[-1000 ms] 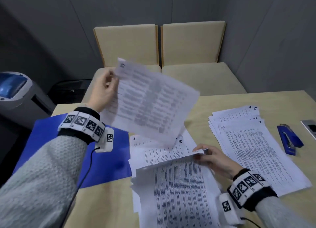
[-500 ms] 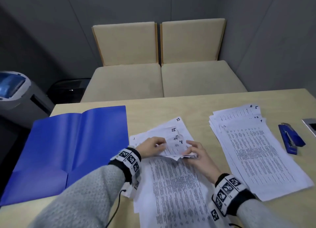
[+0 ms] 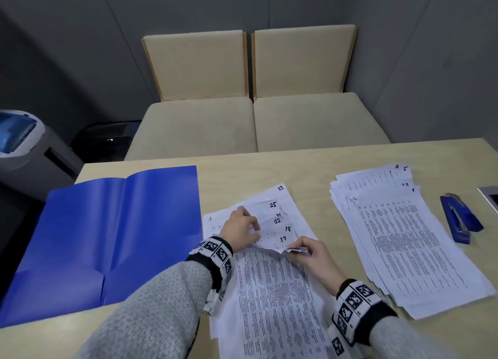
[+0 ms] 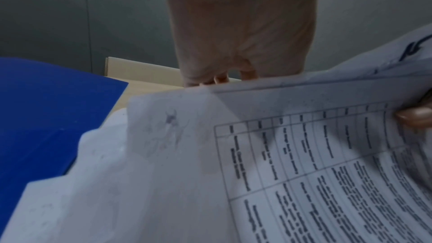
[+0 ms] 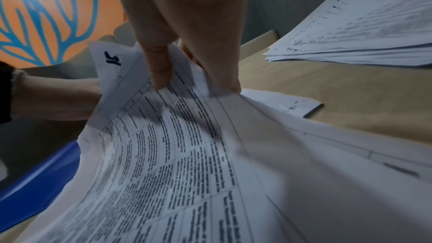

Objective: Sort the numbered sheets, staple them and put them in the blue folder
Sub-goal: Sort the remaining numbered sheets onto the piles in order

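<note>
The pile of numbered sheets (image 3: pixel 275 291) lies in front of me, its far sheets fanned so that 25, 22, 18 and 17 show. My left hand (image 3: pixel 256 230) lies on the fanned tops with bent fingers on their edges. My right hand (image 3: pixel 295 249) pinches the raised top edge of the near sheets (image 5: pixel 163 136), where a corner marked 15 (image 5: pixel 112 58) sticks up. A second stack (image 3: pixel 404 245) lies to the right, with 4 and 5 showing. The blue folder (image 3: pixel 107 237) lies open on the left. A blue stapler (image 3: pixel 458 218) sits right of the second stack.
The wooden table (image 3: pixel 310 164) ends at two beige seats (image 3: pixel 256 124) behind it. A grey and blue machine (image 3: pixel 21 137) stands off the table's left corner. A flat grey object (image 3: pixel 489 199) lies at the right edge.
A second ago my left hand held one sheet high in the air. It came down onto the near pile, and both hands now work the sheet tops there.
</note>
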